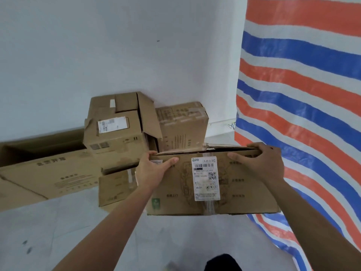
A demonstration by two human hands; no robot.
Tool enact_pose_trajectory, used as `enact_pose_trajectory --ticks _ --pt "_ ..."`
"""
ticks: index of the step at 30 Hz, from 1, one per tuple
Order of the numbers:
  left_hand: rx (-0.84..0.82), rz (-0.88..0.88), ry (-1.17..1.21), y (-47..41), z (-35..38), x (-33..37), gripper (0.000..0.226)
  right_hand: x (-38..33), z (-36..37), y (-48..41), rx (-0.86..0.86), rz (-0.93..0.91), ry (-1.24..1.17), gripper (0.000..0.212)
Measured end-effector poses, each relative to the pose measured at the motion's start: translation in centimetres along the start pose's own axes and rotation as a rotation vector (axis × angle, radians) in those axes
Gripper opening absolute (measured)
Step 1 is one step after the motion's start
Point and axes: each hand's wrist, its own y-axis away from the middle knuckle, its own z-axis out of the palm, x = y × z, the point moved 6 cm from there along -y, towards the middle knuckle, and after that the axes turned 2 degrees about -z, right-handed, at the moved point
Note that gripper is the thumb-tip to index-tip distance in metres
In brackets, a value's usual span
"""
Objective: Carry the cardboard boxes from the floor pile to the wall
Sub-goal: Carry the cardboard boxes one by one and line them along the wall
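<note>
Cardboard box (211,184) looks light, stiff; your left hand (154,171) and right hand (261,163) both clamp its top edge, shift lower for support

White painted wall (117,45) is filling the top and left, plain, one small dark speck high up. Pale grey floor (58,231) is running below, smooth, with a few dark scuffs at bottom left. Red, white and blue striped tarp (302,85) is hanging down the right side, its lower end spilling onto the floor. Light is looking even and soft, shadows faint.
</note>
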Motion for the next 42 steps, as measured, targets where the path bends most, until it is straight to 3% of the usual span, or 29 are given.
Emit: enact_pose_trajectory --ticks 7,14,19,25,27,29,31,35,42 --pt "-0.033 -0.155 -0.067 -11.5 7.9 -1.3 0.095 2.6 9.8 -13.4 -0.152 0.030 0.050 0.095" --pt "0.006 -0.382 -0.092 -21.6 16.1 -4.0 0.096 6.1 21.0 -26.3 -0.392 0.085 0.071 0.081" --pt "0.014 -0.514 -0.110 -28.3 22.4 -8.3 0.090 9.6 31.0 -34.0 -0.548 0.086 0.120 0.076" --pt "0.026 -0.599 -0.143 -35.8 27.2 -14.1 0.101 12.5 42.4 -39.7 -0.699 0.020 0.183 0.082" --pt "0.044 -0.611 -0.093 -38.2 28.2 -15.7 0.100 13.1 45.3 -41.3 -0.749 0.012 0.163 0.097" --pt "0.034 -0.601 -0.047 -40.5 29.2 -16.5 0.087 14.1 47.9 -41.4 -0.834 0.024 0.203 0.126" --pt "-0.026 -0.562 -0.150 -42.3 30.5 -17.6 0.078 15.7 50.6 -39.7 -0.959 0.019 0.327 0.148" --pt "-0.202 -0.654 -0.317 -41.4 32.5 -21.0 0.072 19.9 53.1 -32.2 -1.243 -0.008 0.539 0.147" --pt "-0.325 -0.468 -0.495 -41.3 33.8 -22.5 0.060 20.5 55.1 -31.9 -0.936 -0.252 0.606 0.119"
